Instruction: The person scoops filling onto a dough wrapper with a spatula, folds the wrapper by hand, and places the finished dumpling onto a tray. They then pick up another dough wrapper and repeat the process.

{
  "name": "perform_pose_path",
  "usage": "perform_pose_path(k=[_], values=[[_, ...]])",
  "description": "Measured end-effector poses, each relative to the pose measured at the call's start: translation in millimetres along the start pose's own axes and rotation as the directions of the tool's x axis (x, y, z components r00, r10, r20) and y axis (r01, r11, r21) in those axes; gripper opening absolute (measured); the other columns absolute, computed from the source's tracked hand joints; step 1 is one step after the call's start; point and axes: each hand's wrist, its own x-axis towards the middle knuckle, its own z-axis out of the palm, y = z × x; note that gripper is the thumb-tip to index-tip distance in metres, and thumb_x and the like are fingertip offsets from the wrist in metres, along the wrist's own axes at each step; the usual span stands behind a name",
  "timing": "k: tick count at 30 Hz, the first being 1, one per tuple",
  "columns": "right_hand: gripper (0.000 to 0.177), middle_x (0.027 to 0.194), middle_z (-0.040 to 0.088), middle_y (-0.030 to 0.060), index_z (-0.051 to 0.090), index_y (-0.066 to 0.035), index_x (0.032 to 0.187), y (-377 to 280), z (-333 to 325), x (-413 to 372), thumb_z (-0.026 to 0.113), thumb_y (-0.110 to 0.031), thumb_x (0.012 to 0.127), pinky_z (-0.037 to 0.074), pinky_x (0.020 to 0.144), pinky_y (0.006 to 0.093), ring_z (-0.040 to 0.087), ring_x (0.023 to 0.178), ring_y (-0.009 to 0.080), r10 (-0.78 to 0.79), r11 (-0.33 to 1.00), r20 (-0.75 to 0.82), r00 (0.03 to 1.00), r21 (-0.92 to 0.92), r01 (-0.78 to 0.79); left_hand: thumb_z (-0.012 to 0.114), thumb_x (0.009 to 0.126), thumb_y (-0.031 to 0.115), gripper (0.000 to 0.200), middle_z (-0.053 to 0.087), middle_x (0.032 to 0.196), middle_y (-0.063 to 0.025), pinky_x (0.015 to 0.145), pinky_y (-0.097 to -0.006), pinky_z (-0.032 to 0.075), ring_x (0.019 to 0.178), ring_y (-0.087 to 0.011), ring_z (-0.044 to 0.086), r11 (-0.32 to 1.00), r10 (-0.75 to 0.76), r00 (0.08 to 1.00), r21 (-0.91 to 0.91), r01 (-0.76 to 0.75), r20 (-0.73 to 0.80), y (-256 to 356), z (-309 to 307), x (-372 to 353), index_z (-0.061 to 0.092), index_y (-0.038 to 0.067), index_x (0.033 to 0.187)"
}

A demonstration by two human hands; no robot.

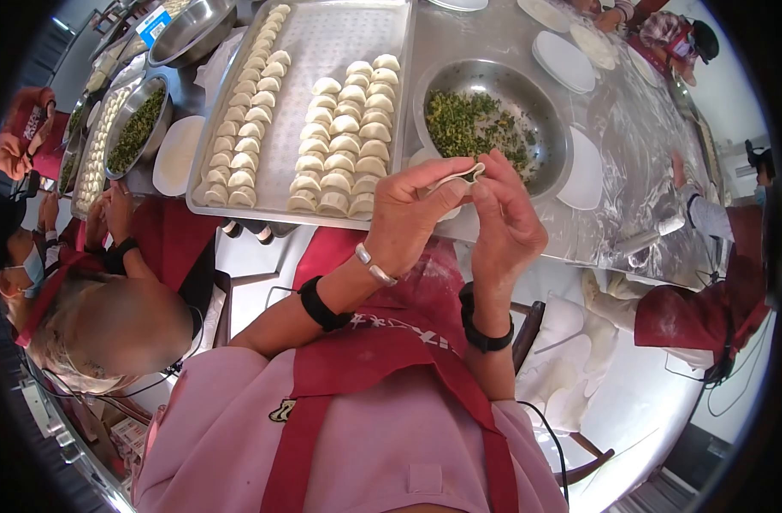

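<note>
Both my hands pinch a dumpling [456,180], a folded round of pale dough, held up over the table's near edge. My left hand [410,205] has its thumb and fingers closed on the dumpling's left side. At its right end, the fingers of my right hand [507,209] press the dough edge together. Just beyond my hands stands a steel bowl [551,154] with chopped green and yellow filling [463,124] in it. To the left lies a metal tray [297,51] with several rows of finished half-moon dumplings [344,141].
White dough wrappers [583,171] lie right of the bowl, with more stacks [563,61] behind. A rolling pin [652,235] rests on the floury steel table [613,128]. Co-workers sit at left and stand at right. Another filling bowl [138,128] is at left.
</note>
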Motion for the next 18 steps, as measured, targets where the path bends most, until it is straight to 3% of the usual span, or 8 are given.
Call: perform_pose_path(k=[2,5,14,18], values=[[0.025,0.117,0.068,0.0178,0.070,0.002,0.107,-2.4,-4.3,1.4,0.071,0.004,0.082,0.046,0.101,0.0397,0.059,0.120,0.0304,0.031,0.999,0.044,0.999,-0.044,-0.030,0.060,0.096,0.007,0.031,0.067,0.116,-0.0113,0.093,-0.0301,0.056,0.102,-0.0154,0.065,1.000,-0.004,1.000,0.016,0.004,0.010,-1.1,-4.4,-0.2,0.061,-0.004,0.125],[0.029,0.119,0.067,0.0179,0.069,0.001,0.111,-12.2,-4.9,2.4,0.072,0.002,0.082,0.044,0.103,0.0402,0.055,0.126,0.0303,0.289,0.930,0.086,0.954,0.213,-0.301,0.061,0.096,0.008,0.031,0.068,0.112,-0.0096,0.092,-0.0297,0.056,0.100,-0.0137,0.065,0.993,-0.046,0.999,0.107,0.045,0.006,5.3,-5.5,-2.8,0.061,-0.004,0.124],[0.016,0.115,0.069,0.0169,0.071,0.001,0.097,-6.2,-2.0,-1.6,0.073,0.002,0.081,0.044,0.104,0.0399,0.057,0.123,0.0309,0.116,0.986,0.059,0.991,0.116,-0.123,0.058,0.096,0.006,0.029,0.067,0.111,-0.0115,0.090,-0.0285,0.056,0.099,-0.0145,0.066,0.997,-0.048,0.999,0.067,0.048,-0.013,6.9,-0.5,-4.8,0.062,-0.006,0.122],[0.011,0.109,0.071,0.0159,0.071,0.001,0.092,-6.7,-1.8,-1.8,0.072,0.003,0.081,0.045,0.101,0.0395,0.060,0.119,0.0307,0.033,0.996,0.033,0.999,0.077,-0.035,0.059,0.096,0.006,0.028,0.067,0.110,-0.0103,0.089,-0.0279,0.057,0.099,-0.0140,0.065,0.988,-0.029,1.000,0.150,0.027,0.011,7.5,-1.4,-5.0,0.063,-0.006,0.121]])
